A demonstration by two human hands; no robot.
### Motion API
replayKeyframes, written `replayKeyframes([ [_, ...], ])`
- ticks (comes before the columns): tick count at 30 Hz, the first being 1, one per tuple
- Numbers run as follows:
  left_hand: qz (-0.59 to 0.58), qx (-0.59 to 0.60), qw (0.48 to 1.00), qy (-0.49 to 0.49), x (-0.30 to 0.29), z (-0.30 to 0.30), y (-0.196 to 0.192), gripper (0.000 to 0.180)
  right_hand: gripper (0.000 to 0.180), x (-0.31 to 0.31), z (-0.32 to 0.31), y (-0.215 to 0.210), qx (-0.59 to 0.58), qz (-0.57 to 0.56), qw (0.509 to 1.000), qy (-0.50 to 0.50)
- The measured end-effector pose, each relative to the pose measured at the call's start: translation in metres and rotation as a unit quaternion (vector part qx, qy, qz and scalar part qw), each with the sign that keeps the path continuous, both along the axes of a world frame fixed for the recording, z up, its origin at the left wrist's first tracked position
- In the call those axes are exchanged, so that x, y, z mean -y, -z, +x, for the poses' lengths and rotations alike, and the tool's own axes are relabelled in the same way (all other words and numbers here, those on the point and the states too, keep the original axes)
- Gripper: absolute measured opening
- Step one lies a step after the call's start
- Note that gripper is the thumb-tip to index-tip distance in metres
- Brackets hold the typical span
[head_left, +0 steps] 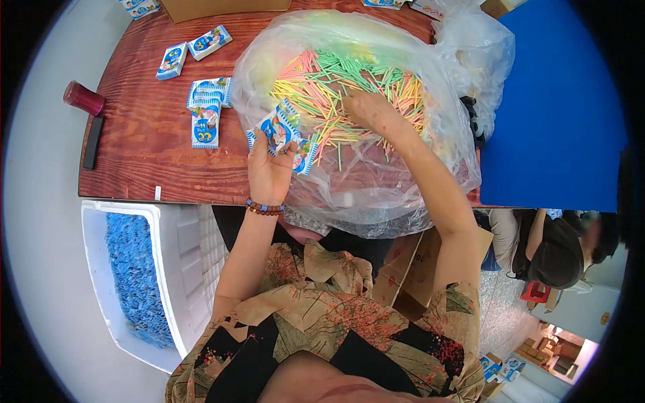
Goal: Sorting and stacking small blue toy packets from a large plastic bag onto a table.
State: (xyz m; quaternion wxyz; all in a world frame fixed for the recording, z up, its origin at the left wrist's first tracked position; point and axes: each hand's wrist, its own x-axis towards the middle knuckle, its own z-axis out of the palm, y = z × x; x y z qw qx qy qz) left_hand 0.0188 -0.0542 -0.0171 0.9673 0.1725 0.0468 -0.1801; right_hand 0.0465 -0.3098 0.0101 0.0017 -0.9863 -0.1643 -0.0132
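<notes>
My left hand is closed round a small blue-and-white printed packet, held up at the left edge of a big clear plastic bag. Another such packet shows just beside its fingers. Inside the spread bag lies a loose heap of thin pink, yellow and green sticks. Over the middle of this heap is my right hand, its fingers curled down among the sticks. Whatever its fingertips hold is hidden.
More packets lie on the red wooden table to the left, near a dark red cylinder. A cardboard box stands at the back. A white foam box of blue pieces is at lower left. A blue sheet lies right; another person is beyond.
</notes>
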Motion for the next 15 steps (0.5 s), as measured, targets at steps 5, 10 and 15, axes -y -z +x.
replayKeyframes([
  [5, -0.024, 0.014, 1.0, 0.015, 0.003, -0.003, 0.003, 0.028, 0.011, 0.017, 0.004, 0.002, -0.038, 0.066, 0.997, 0.019],
  [10, -0.042, 0.0, 0.999, 0.017, 0.0, -0.002, 0.002, 0.029, 0.018, 0.009, -0.003, -0.023, -0.078, 0.124, 0.986, 0.083],
  [15, -0.039, 0.001, 0.999, 0.031, 0.009, -0.003, 0.002, 0.031, 0.008, 0.002, -0.018, -0.034, -0.027, 0.547, 0.812, 0.203],
])
